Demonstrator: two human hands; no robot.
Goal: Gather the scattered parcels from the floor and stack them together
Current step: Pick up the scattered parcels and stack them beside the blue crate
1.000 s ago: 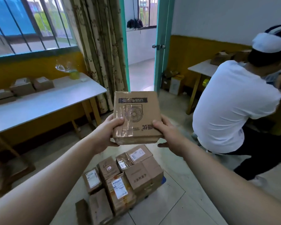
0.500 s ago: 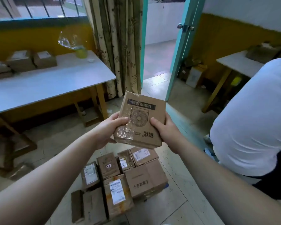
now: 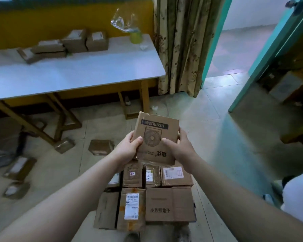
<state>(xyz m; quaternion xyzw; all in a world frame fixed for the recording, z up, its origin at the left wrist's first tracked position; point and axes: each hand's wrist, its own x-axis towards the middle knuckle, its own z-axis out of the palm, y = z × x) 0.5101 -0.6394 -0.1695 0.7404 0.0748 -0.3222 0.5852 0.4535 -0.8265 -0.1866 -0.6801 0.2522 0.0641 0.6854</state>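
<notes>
At the bottom edge, the toes of two shoes [image 3: 181, 233] show on the tiled floor [image 3: 234, 154]. Just beyond them sits the gathered pile of parcels [image 3: 170, 205], brown cardboard boxes packed side by side and touching. A wide one with printed characters is at the right front, a labelled box [image 3: 131, 208] is beside it, and a plain one is at the left. A row of smaller boxes sits behind, several with white stickers.

Both forearms reach in over the pile and hold a flat box [image 3: 156, 138] printed with a fan drawing. It is tilted with its face toward the camera, and its lower edge overlaps the pile's far row in this view. The left hand [image 3: 128, 149] has its grip closed on the box's left edge, thumb on the face and fingers behind. The right hand [image 3: 180, 147] grasps the right edge the same way, thumb on the front.

Loose parcels lie apart on the floor to the left. One loose parcel [image 3: 101, 146] is just past the left hand, another [image 3: 64, 144] is by a table leg, and two more near the left border are blurred. At the right edge is part of another person in white [image 3: 297, 194].

Farther off, a pale tabletop [image 3: 77, 70] carries several small boxes [image 3: 68, 42] and a yellow-green cup [image 3: 136, 36] with crumpled clear plastic on top. Behind it a patterned curtain [image 3: 182, 41] hangs beside an open teal door [image 3: 269, 58].
</notes>
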